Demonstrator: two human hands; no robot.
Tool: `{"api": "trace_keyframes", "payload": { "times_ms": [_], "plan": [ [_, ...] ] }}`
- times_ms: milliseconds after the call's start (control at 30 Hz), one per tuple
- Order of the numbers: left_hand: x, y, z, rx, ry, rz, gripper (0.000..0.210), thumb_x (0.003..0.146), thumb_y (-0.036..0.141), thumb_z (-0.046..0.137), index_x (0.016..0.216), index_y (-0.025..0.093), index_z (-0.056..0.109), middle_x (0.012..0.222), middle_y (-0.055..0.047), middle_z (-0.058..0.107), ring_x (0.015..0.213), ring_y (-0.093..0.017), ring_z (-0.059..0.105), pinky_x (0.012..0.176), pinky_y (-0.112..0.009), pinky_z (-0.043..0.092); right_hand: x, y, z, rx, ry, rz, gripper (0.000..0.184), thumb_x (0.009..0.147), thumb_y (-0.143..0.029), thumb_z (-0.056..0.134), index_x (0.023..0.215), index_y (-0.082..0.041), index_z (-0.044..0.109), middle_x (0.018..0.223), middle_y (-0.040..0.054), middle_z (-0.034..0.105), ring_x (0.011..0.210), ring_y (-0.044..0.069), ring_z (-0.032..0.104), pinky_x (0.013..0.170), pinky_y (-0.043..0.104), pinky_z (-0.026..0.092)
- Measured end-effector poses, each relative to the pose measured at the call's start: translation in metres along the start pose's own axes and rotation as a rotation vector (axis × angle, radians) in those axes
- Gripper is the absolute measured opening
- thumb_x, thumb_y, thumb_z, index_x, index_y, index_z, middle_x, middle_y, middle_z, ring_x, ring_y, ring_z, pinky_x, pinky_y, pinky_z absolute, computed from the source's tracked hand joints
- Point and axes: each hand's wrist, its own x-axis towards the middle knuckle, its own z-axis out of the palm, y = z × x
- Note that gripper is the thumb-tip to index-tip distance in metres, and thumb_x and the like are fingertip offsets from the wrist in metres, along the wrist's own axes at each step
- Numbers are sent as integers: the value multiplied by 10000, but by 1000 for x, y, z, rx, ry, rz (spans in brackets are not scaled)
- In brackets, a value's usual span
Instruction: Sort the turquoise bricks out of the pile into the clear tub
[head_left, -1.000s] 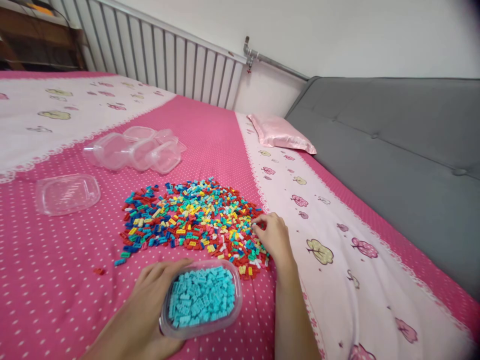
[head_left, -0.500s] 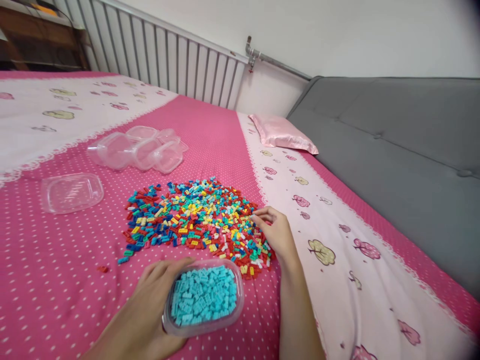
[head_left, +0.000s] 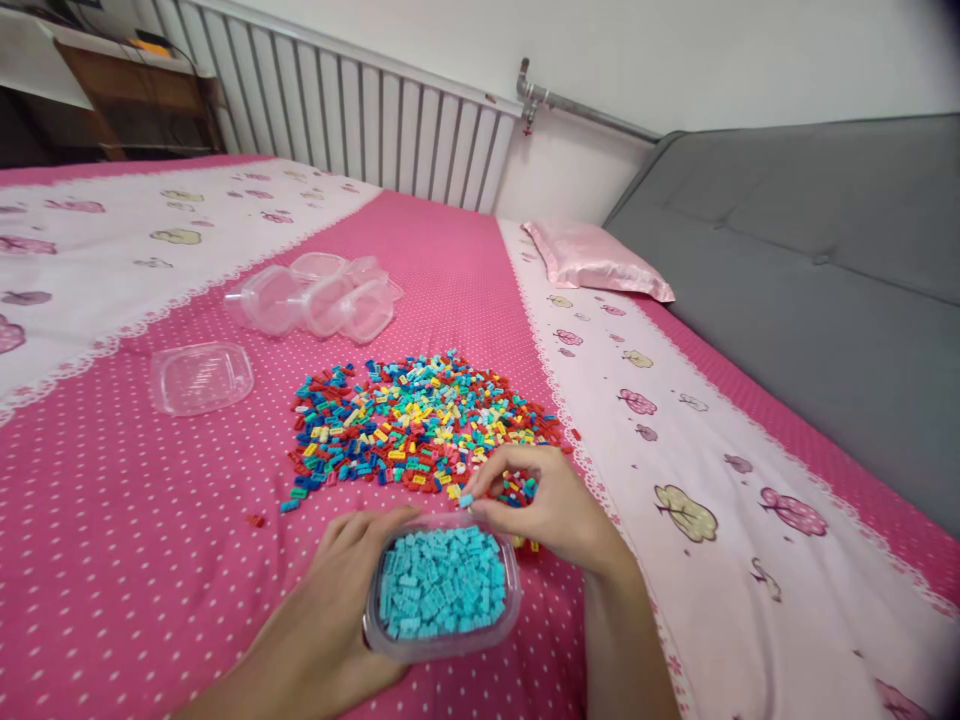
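My left hand (head_left: 352, 590) is wrapped round the left side of a clear plastic container (head_left: 513, 600). Light-blue toy bricks (head_left: 442, 585) fill much of it. Just above the container's far rim, my right hand (head_left: 551, 500) pinches a single light-blue toy brick (head_left: 466, 500) between thumb and forefinger. Beyond both hands spreads a pile of mixed toy bricks (head_left: 412, 420) in red, blue, yellow, green and other colours. My right hand hides part of the pile's near right side.
Several clear containers (head_left: 322, 300) lie clustered on the pink dotted bedspread (head_left: 442, 240). Nearer, on the left, is a clear lid (head_left: 202, 378). One red brick (head_left: 256, 520) lies apart from the pile. A pink pillow (head_left: 596, 260) rests by the grey headboard (head_left: 795, 220).
My right hand has come from the pile's right edge toward the container, with a light-blue brick now showing in its fingertips. The left hand still holds the container. The view has shifted left.
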Motion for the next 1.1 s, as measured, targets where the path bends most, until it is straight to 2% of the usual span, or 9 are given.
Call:
{"api": "trace_keyframes", "payload": {
  "times_ms": [167, 367, 500, 733, 900, 1100],
  "plan": [
    [2, 6, -2, -12, -24, -14, 828, 730, 286, 757, 1451, 322, 351, 1313, -83, 609, 1161, -325, 595, 957, -476, 523, -1, -16, 21, -241, -130, -118, 140, 780, -165, 834, 847, -261, 758, 815, -51, 754, 788, 147, 655, 833, 311, 448],
    [4, 12, -6, -38, -42, -15, 779, 746, 274, 746, 1438, 311, 390, 1307, -78, 618, 1160, -317, 598, 972, -466, 522, 1, -13, 35, -413, -199, -241, 136, 793, -226, 855, 867, -255, 745, 935, -31, 730, 962, 181, 632, 920, 354, 370],
    [3, 12, -5, -57, -40, -30, 787, 734, 258, 747, 1429, 304, 380, 1330, -80, 603, 1184, -315, 581, 975, -461, 522, 2, -11, 38, -470, -185, -232, 196, 733, -239, 901, 814, -235, 722, 924, -25, 678, 957, 190, 608, 926, 365, 352],
    [4, 13, -5, -39, -64, -24, 746, 748, 240, 738, 1400, 291, 381, 1307, -72, 597, 1177, -300, 570, 994, -456, 495, 0, -15, 44, -517, -160, -196, 224, 716, -232, 911, 788, -222, 700, 901, -27, 647, 950, 194, 588, 927, 370, 325],
    [5, 14, -4, -25, -66, -29, 738, 744, 246, 745, 1383, 302, 379, 1316, -62, 586, 1172, -294, 566, 987, -442, 488, -1, -15, 40, -474, -172, -171, 92, 868, -318, 791, 837, -249, 739, 920, -30, 653, 979, 174, 579, 938, 357, 305],
    [5, 13, -5, -18, -60, -19, 793, 743, 232, 730, 1419, 306, 322, 1323, -72, 580, 1185, -295, 567, 982, -443, 495, -1, -13, 34, -464, -193, -190, 75, 933, -259, 713, 883, -267, 768, 923, -23, 640, 976, 167, 560, 930, 352, 294]
  ]
}}
